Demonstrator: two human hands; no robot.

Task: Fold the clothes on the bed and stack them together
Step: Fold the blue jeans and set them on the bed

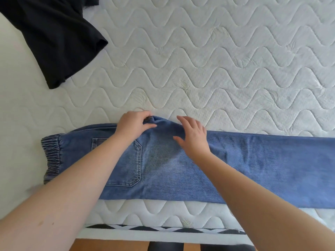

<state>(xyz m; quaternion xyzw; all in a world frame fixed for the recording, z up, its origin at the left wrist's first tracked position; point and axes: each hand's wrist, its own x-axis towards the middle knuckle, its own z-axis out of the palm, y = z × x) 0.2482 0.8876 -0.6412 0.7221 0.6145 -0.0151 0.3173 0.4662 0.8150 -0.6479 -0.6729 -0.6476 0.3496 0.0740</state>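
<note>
We are reaching both bare forearms out over the blue jeans [181, 165], which are lying lengthwise along the near edge of the quilted mattress [199, 60], elastic waistband to the left. Our left hand [133, 125] is pinching the crotch point at the far edge, fingers curled. Our right hand [193, 137] is resting flat on the denim, fingers spread, gripping nothing. A black garment [54, 38] is lying far left.
</note>
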